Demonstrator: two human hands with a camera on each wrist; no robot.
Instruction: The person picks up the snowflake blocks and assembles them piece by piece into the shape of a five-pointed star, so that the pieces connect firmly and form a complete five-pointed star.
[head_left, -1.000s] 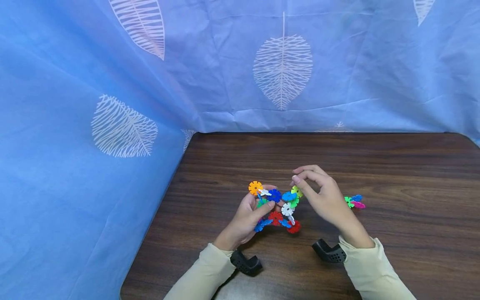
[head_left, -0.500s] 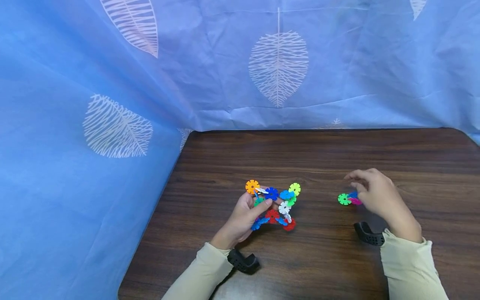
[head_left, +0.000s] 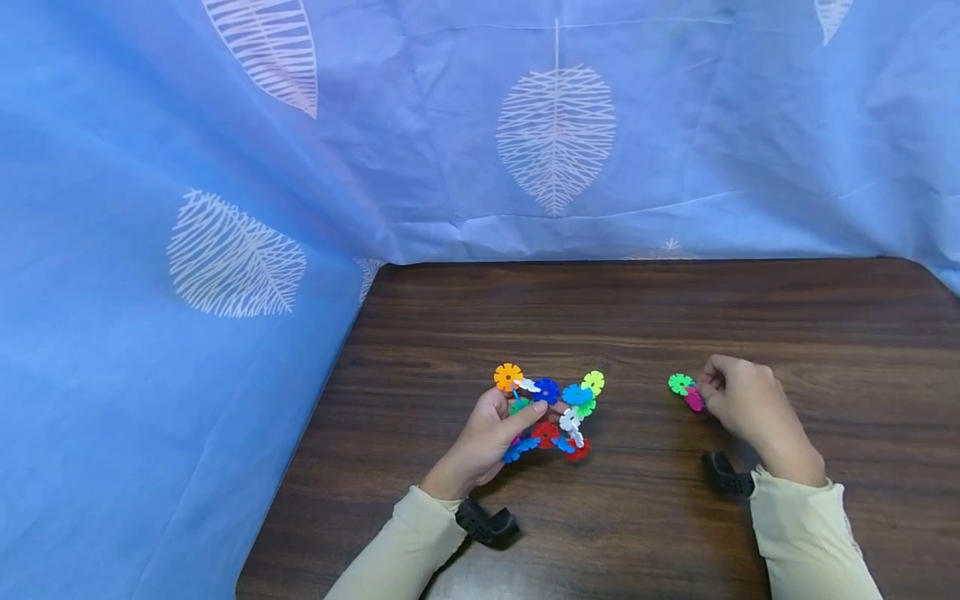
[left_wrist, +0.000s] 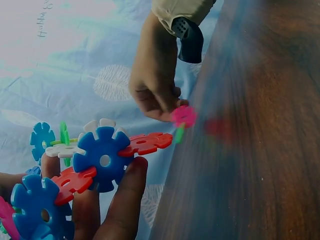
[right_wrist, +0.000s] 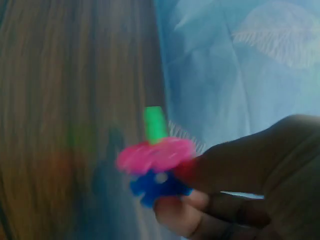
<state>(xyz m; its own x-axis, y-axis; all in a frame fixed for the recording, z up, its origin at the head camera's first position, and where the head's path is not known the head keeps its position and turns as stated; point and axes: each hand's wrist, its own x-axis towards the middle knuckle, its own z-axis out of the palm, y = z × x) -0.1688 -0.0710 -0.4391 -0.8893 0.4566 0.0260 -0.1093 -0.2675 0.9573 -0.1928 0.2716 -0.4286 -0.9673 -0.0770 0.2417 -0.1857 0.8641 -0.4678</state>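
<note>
My left hand (head_left: 480,437) grips a linked build of notched plastic discs (head_left: 546,391), with its thumb on the near face. Orange, white, blue, green, red and yellow-green discs make up the build. In the left wrist view, fingertips lie behind its blue and red discs (left_wrist: 105,167). To the right, my right hand (head_left: 753,412) pinches a small cluster of joined discs (head_left: 693,400) between thumb and fingers. That cluster has a green disc (right_wrist: 155,124), a pink disc (right_wrist: 156,155) and a blue disc (right_wrist: 157,186), blurred in the right wrist view.
Both hands are above a dark wood-grain table (head_left: 637,317). A blue curtain (head_left: 442,150) with white leaf prints hangs along its back and left sides. Black curved mounts (head_left: 487,523) sit at both wrists.
My right hand has moved away from the build to the right, to the small disc cluster, and now pinches it. The left hand keeps its grip on the build, nearly still.
</note>
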